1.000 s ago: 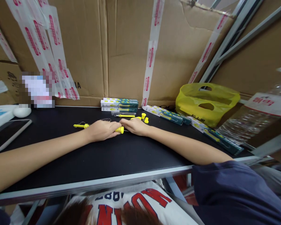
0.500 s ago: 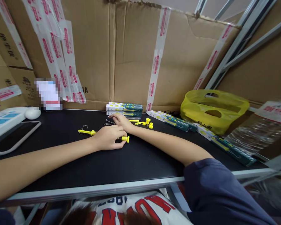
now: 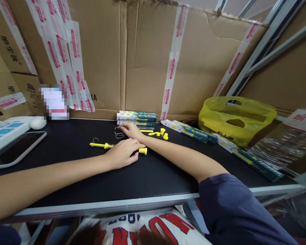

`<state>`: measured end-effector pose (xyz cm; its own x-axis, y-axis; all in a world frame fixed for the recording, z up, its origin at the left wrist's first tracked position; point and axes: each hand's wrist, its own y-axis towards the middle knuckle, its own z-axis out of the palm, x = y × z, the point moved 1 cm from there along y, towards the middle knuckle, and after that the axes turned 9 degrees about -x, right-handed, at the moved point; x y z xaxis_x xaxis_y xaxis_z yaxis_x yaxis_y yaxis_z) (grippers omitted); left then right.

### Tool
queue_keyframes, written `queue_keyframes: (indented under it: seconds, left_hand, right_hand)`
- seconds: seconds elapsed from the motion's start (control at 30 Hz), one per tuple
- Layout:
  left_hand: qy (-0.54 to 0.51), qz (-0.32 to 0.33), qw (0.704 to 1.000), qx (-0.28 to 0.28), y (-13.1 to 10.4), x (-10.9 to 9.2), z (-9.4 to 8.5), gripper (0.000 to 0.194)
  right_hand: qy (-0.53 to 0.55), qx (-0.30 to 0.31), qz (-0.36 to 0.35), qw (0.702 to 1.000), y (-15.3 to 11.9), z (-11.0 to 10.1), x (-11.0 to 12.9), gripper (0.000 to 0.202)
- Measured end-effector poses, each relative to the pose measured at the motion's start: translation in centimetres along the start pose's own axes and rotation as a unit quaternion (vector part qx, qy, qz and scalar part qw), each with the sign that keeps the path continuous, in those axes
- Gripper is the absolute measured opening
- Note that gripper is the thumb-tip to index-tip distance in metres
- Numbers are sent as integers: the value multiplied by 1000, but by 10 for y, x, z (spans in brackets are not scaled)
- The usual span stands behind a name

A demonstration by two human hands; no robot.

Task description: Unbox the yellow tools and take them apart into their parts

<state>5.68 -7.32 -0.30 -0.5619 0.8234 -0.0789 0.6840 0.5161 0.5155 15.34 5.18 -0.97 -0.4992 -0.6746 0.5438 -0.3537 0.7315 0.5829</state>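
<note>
My left hand (image 3: 123, 152) lies over a slim yellow tool (image 3: 98, 145), its thumb and fingers loosely round the shaft. A thin curved wire hook sticks up near the tool's left end, and a yellow cap (image 3: 143, 150) shows at its right end; the hand hides the middle. Farther back, my right hand (image 3: 130, 131) pinches at a bent metal wire (image 3: 118, 130) among several thin wires. Right of that hand lie a yellow rod (image 3: 146, 131) and small yellow plastic parts (image 3: 162, 131).
Printed boxes (image 3: 136, 118) are stacked at the back, and more boxes (image 3: 190, 131) lie to the right. A yellow plastic bag (image 3: 237, 119) and a large clear bottle (image 3: 283, 136) stand at the right. A phone (image 3: 17, 149) and a white power strip (image 3: 10, 129) are at the left.
The yellow tool has shifted slightly right, with my left hand moving along it and its fingers straighter. My right hand stays at the wires.
</note>
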Motion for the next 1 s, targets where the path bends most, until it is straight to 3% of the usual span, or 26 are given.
queue_keyframes:
  seconds: [0.13,0.23,0.33,0.5,0.63,0.8,1.0]
  left_hand:
    - [-11,-16,1000,-8,-1,2,-2,43]
    - [-12,-35,999,-24,-1,3,-4,33]
    - [10,-37,999,-36,0,5,-6,25]
    - [37,-34,998,-38,1,14,-9,14]
    - [8,-35,999,-33,2,21,-8,18]
    - [-18,-54,998,-33,2,23,-7,21]
    - [-9,-62,998,-25,2,22,-9,23]
  right_hand:
    - [22,27,-28,999,-3,-4,-1,25]
    - [-35,44,-22,998,-7,-6,4,21]
    - [-61,19,-13,998,-10,-9,10,26]
    - [72,-51,9,996,-23,-26,11,49]
    - [165,-46,60,983,-54,-55,8,60]
    - [61,42,21,997,-98,-94,14,43]
    - [-54,88,2,995,-105,-99,16,37]
